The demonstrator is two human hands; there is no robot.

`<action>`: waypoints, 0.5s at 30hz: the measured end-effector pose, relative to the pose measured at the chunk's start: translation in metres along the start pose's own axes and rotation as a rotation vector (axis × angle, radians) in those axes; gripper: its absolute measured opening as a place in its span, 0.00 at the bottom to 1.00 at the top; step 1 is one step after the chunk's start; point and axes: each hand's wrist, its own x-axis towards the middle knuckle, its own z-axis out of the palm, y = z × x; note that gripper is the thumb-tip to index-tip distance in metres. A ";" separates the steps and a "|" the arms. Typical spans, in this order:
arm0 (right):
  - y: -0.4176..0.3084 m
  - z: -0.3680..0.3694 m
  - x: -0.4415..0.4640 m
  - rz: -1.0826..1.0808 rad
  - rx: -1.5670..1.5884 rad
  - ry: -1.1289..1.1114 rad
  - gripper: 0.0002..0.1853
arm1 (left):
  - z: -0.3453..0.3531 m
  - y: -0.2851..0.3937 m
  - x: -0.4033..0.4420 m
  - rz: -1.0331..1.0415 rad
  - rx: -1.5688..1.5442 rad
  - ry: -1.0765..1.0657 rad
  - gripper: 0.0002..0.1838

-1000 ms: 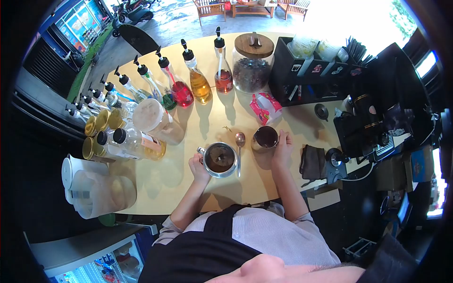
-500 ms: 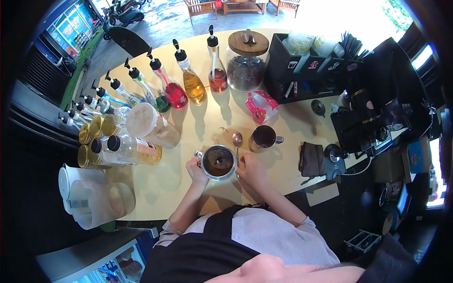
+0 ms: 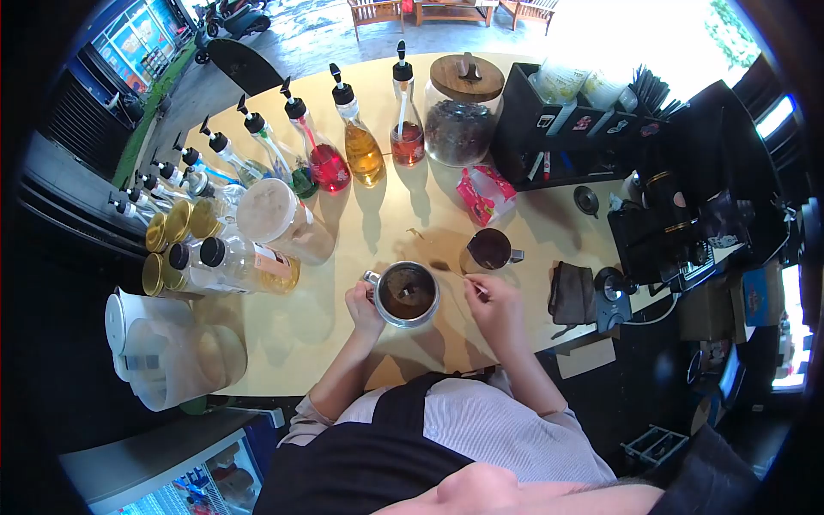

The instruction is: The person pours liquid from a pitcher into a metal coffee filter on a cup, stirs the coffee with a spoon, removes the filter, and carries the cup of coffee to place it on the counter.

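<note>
A steel mug (image 3: 407, 294) of dark liquid stands on the pale table, with something small and light on the surface. Fingers of my left hand (image 3: 366, 307) are wrapped round its handle, on the left side. To the right of the mug, my right hand (image 3: 495, 309) pinches the handle end of a spoon (image 3: 440, 266), whose bowl points up and left, clear of the mug. Just behind that hand stands a second cup (image 3: 490, 250) of dark liquid, its handle facing right, touched by neither hand.
Pump bottles (image 3: 364, 154) line the table's far and left edges. A lidded jar (image 3: 463, 120), a pink packet (image 3: 486, 194) and a black organiser (image 3: 558, 129) stand behind the cups. A brown cloth (image 3: 572, 293) lies right; clear tubs (image 3: 193, 365) stand left.
My right hand let go of the second cup, went to the spoon beside the steel mug, and has now moved right with it. My left hand stays at the mug's handle.
</note>
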 end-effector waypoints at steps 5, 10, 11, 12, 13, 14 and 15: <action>-0.018 -0.040 0.021 -0.105 0.213 0.188 0.09 | -0.008 -0.011 0.001 0.032 0.040 -0.028 0.30; -0.042 -0.040 0.029 -0.296 0.738 0.247 0.10 | -0.007 -0.012 0.001 0.063 0.068 -0.007 0.28; -0.041 -0.035 0.031 -0.299 0.742 0.247 0.10 | -0.007 -0.012 0.001 0.052 0.058 0.006 0.28; -0.038 -0.029 0.032 -0.360 0.753 0.142 0.10 | -0.007 -0.012 0.001 0.039 0.049 0.021 0.28; -0.034 -0.023 0.033 -0.419 0.762 0.035 0.11 | -0.006 -0.013 0.002 0.042 0.053 0.025 0.28; -0.028 -0.015 0.034 -0.489 0.705 0.034 0.10 | -0.006 -0.014 0.001 0.032 0.034 0.026 0.28; -0.025 -0.010 0.035 -0.488 0.711 0.030 0.10 | -0.006 -0.014 0.001 0.022 0.015 0.028 0.28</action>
